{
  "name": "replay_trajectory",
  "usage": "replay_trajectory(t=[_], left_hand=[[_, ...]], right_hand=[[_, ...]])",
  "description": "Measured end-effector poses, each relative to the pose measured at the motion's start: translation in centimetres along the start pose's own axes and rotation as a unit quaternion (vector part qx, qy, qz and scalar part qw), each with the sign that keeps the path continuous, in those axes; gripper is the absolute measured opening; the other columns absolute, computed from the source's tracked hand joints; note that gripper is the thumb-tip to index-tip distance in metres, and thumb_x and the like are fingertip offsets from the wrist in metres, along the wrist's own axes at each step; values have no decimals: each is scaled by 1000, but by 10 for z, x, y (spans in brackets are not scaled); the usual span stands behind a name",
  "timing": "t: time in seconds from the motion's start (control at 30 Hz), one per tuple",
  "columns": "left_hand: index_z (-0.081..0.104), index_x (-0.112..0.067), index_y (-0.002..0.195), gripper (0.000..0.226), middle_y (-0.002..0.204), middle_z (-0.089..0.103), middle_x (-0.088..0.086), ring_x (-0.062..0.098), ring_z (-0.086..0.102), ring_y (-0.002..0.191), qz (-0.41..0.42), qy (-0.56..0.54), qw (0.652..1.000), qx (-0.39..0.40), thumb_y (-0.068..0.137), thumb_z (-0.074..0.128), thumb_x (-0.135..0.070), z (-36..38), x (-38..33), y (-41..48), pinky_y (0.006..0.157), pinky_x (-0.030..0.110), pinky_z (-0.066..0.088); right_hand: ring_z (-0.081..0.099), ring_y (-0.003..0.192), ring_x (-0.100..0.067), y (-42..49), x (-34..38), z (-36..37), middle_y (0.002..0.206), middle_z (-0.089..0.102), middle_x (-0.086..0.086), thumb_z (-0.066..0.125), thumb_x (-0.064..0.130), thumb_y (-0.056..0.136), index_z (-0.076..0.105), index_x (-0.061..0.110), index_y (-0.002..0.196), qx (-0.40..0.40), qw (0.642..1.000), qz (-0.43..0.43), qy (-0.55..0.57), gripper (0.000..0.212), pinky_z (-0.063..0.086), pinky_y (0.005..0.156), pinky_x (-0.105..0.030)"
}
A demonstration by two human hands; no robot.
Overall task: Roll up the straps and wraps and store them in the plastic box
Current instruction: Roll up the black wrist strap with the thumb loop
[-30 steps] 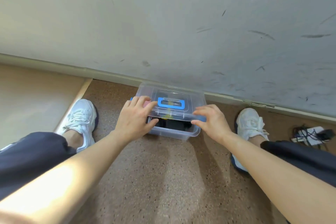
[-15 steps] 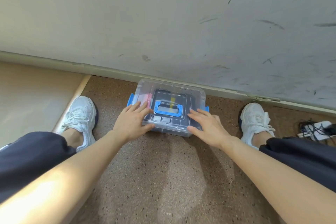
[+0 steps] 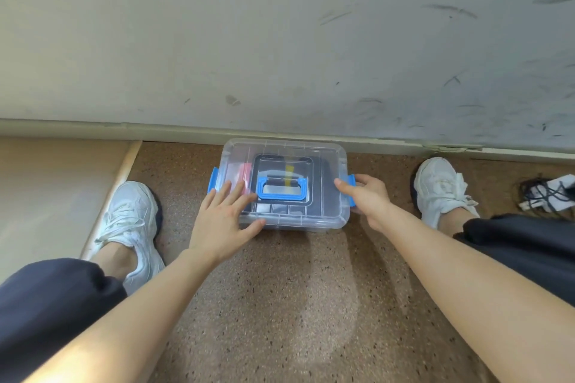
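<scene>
A clear plastic box (image 3: 326, 214) stands on the speckled floor against the wall, its lid on, with a blue handle (image 3: 281, 193) lying flat on top. Dark rolled straps, a pink roll (image 3: 244, 172) and a yellow strip show dimly through the lid. My left hand (image 3: 224, 218) lies flat on the lid's near left corner, fingers spread. My right hand (image 3: 367, 199) is at the box's right end, thumb on the lid, fingers around the blue right latch (image 3: 351, 179). The blue left latch (image 3: 213, 180) sticks out sideways.
My two white shoes (image 3: 130, 227) (image 3: 441, 190) flank the box, dark trouser legs at both lower corners. A tangle of black cable with a white plug (image 3: 547, 193) lies at the far right. A pale board (image 3: 56, 193) covers the floor at left.
The lid came down from a tilt to sit flat on the box. My right hand slid from the lid's front to the right latch; my left hand stayed on the lid.
</scene>
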State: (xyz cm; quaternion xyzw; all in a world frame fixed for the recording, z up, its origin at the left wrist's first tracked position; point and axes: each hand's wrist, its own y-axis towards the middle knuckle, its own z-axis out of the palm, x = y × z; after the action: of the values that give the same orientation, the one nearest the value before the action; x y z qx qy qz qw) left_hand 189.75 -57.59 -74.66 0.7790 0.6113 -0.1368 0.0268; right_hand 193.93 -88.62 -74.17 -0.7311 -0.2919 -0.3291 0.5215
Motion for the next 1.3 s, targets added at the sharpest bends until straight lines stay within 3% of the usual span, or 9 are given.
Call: replay_trajectory(t=[0.17,0.33,0.53,0.7,0.83,0.93,1.03,1.23,1.3], left_hand=[[42,-43,150,71,170,20,-6,17,8,159,-2,-3,1000,-10,92,23,-80,4,0,0,129,43,4],[44,-43,148,68,170,22,-6,17,10,159,-9,-14,1000,-14,92,26,-78,4,-3,-1,129,43,4],[44,-43,149,73,170,21,-7,15,8,159,-5,-16,1000,-10,90,23,-81,1,-4,-2,129,43,4],[44,-43,148,70,170,21,-7,16,9,159,-2,-16,1000,-13,91,26,-79,1,-5,-2,129,43,4],[58,-37,138,48,161,41,-9,16,28,154,-25,-119,992,-45,98,50,-61,-3,-3,1,125,47,21],[66,-23,130,33,136,65,-4,19,55,131,-72,-233,961,-132,100,63,-38,-12,4,5,109,45,44],[64,-19,130,35,128,65,0,21,54,121,-138,-219,947,-188,97,69,-29,-17,15,12,100,34,42],[28,-13,160,88,164,36,10,30,39,148,-340,-437,831,-60,92,72,-47,-15,31,27,117,47,38],[30,-8,159,85,158,44,11,30,48,141,-365,-482,796,-42,94,71,-44,-14,28,31,112,44,44]], right_hand=[[65,94,-19,2,4,4,116,66,-6,87,25,80,57,5,135,-49,999,2,15,65,55,78,-33],[68,101,-22,-4,5,14,116,72,-4,84,32,82,66,12,124,-144,964,-138,-177,50,58,90,-40],[67,99,-19,-10,3,13,111,72,-2,78,25,88,70,13,122,-129,946,-205,-216,37,57,88,-35],[61,111,-23,-8,-5,8,119,62,-3,76,32,88,60,15,139,-93,938,-209,-261,56,53,97,-44],[38,139,-26,-18,-1,13,150,45,-4,73,49,85,44,20,149,-82,848,-303,-428,76,33,114,-43],[13,155,-24,-29,7,39,168,21,4,64,64,87,25,35,159,47,782,-365,-503,87,11,125,-46],[-3,158,-25,-30,8,58,171,7,7,45,65,97,18,46,159,123,749,-341,-555,70,1,126,-48],[-3,157,-29,-28,23,60,171,8,8,38,70,98,20,48,158,145,712,-305,-615,67,7,125,-52],[-1,157,-30,-29,27,61,171,9,8,39,70,97,21,47,158,149,706,-302,-623,67,9,124,-52]])
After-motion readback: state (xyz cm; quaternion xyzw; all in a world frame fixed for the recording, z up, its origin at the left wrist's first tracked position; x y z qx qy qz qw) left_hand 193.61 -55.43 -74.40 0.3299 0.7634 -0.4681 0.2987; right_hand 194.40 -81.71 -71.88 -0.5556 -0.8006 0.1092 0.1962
